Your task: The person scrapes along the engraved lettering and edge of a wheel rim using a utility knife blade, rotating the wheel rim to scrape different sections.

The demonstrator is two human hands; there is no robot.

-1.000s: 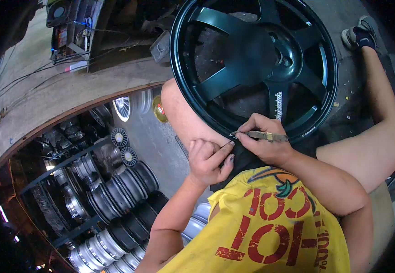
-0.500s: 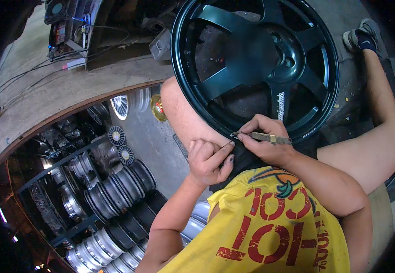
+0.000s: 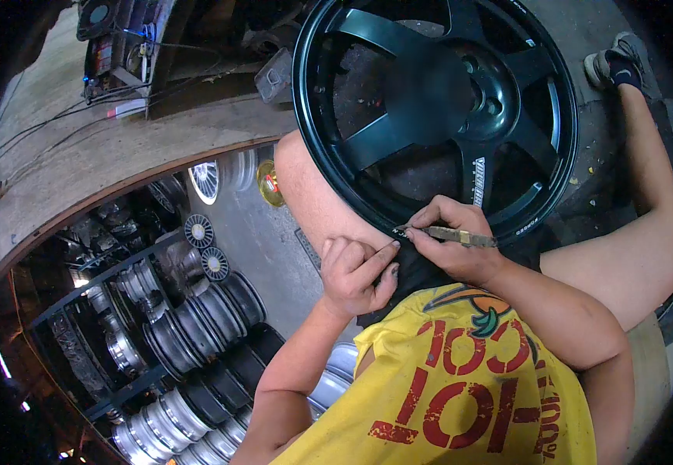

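A dark green multi-spoke wheel rim (image 3: 363, 147) leans over my lap, with white lettering on a spoke and along its lip. My right hand (image 3: 460, 244) grips a slim pen-like tool (image 3: 460, 235) with a worn, stained handle. The tool's tip meets the rim's lower lip at small white letters (image 3: 400, 232). Just left of that spot, my left hand (image 3: 358, 275) rests by my thigh, holding nothing visible. Its index finger reaches to the rim's edge, apart from the thumb; the other fingers are loosely curled. A dark blur hides part of the wheel's centre.
Racks of stacked wheels (image 3: 204, 318) stand at the left. A gold wheel (image 3: 270, 184) and a silver wheel (image 3: 204, 183) lie beyond my leg. A concrete ledge (image 3: 73, 163) with cables and a metal box (image 3: 274, 76) are at upper left. My shoe (image 3: 615, 62) is at upper right.
The tool's tip has shifted very slightly along the lettering. Both hands and the wheel stay in nearly the same place.
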